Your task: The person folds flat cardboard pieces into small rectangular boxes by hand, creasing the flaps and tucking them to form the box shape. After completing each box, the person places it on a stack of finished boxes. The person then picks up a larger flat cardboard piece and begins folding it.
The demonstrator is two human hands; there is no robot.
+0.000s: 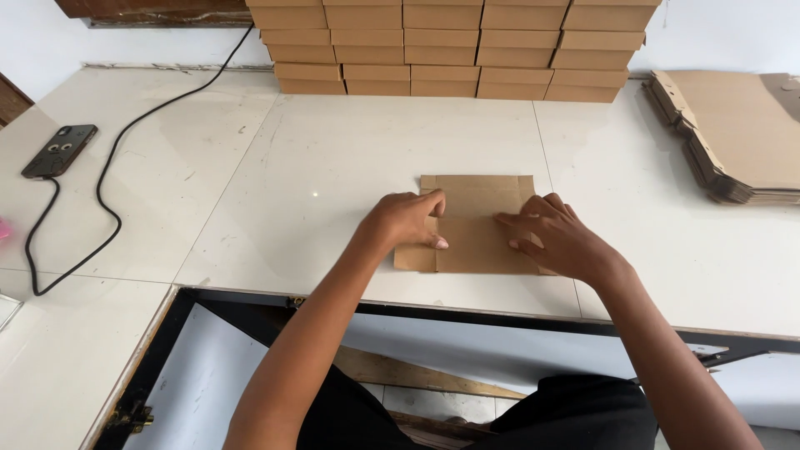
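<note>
A flat brown cardboard blank (477, 218) lies on the white tiled counter (333, 167) near its front edge. My left hand (407, 220) rests on the blank's left part, thumb pressed along a crease and fingers curled on the flap. My right hand (554, 236) presses down on the blank's right side with the fingers spread over the cardboard. Neither hand lifts the blank; both push on it flat against the counter.
Stacks of folded brown boxes (450, 46) stand along the back wall. A pile of flat cardboard blanks (733, 137) lies at the right. A dark phone (60, 150) on a black cable (108, 179) sits at the left.
</note>
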